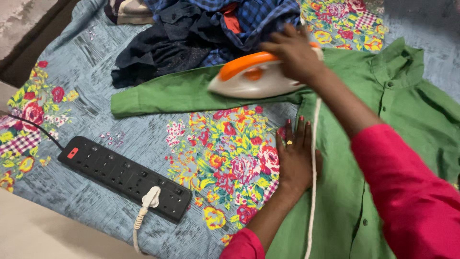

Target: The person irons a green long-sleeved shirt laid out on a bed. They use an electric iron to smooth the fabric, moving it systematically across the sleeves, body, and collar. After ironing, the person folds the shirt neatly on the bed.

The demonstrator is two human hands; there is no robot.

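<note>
The right hand (294, 55) wraps its fingers tight around the orange handle of a white plastic iron (254, 79) resting on the green cotton shirt's (373, 120) outstretched sleeve, while the left hand (294, 158), fingers spread flat, pins the shirt's side edge to the floral bedsheet (230, 158), apparently keeping the fabric taut.

Soft, even indoor light covers the whole scene, bright enough that colours read strongly. No single source shows; shadows are faint and short. A thin shadow lies under the left hand (294, 156) where it presses the green shirt (383, 124), and a darker one sits beneath the iron (256, 76) held by the right hand (294, 52). The iron's white body carries a mild sheen without harsh glare. The right hand and the iron look slightly smeared by motion. Away from the hands, the black power strip (124, 177) stays fairly sharp. The frame corners are a little softer.
</note>
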